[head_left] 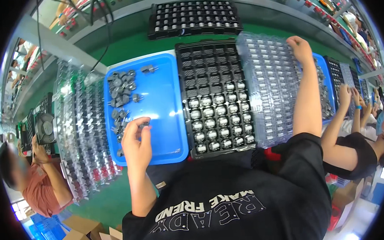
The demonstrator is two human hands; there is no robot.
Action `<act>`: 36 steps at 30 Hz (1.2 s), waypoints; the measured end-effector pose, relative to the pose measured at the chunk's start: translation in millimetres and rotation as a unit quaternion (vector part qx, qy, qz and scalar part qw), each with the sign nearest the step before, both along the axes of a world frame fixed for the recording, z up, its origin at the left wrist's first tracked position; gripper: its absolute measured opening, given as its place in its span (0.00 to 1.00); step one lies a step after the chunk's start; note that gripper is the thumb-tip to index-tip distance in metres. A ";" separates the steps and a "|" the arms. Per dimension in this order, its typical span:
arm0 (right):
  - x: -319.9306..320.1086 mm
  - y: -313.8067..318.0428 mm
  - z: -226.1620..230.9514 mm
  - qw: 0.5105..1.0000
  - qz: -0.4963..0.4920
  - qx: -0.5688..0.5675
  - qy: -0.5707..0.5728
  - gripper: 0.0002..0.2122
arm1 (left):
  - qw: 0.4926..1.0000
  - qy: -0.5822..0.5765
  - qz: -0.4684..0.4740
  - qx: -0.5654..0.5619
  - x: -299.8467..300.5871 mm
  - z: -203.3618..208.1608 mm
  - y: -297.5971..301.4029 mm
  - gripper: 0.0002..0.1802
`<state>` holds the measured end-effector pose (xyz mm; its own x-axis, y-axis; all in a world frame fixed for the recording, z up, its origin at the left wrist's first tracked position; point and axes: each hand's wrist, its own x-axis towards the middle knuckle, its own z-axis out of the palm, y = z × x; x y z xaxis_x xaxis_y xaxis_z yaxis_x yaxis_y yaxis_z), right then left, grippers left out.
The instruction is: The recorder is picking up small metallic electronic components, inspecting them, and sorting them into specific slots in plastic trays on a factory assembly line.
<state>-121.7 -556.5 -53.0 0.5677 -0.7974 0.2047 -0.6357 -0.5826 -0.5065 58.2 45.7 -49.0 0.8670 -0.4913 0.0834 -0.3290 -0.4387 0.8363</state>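
My left hand (137,141) is over the left part of a blue tray (167,95). Its thumb and fingers pinch a small dark grey plug (145,123), mostly covered by the fingertips. Loose dark grey two-pin plugs (121,86) lie heaped along that tray's left side. Far to the right, my right hand (301,51) has its fingers closed at the far right corner of a clear plastic blister tray (270,86); whatever they grip is hidden. Between my hands sits a black compartment tray (183,77), its nearer pockets filled with white-and-black parts (209,123).
Beyond stands another filled black tray (195,17). Stacked clear blister trays (83,124) rise at the left, beside a metal post (55,42) with hanging cables. A second blue tray (322,71) lies past my right arm. Co-workers sit at left (42,178) and right (351,143).
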 end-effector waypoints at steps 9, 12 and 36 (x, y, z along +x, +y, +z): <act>5.7 -16.0 0.7 0.996 0.042 -0.080 -0.013 0.12 | 0.839 0.326 -0.097 -0.424 -6.4 12.1 9.7 0.18; 23.4 52.4 33.1 0.992 0.062 0.014 -0.105 0.12 | 0.828 0.330 -0.114 -0.438 -14.0 19.2 9.7 0.19; 35.1 447.5 67.8 0.870 0.374 0.093 -0.307 0.13 | 0.824 0.357 -0.147 -0.415 -57.3 43.4 -3.4 0.18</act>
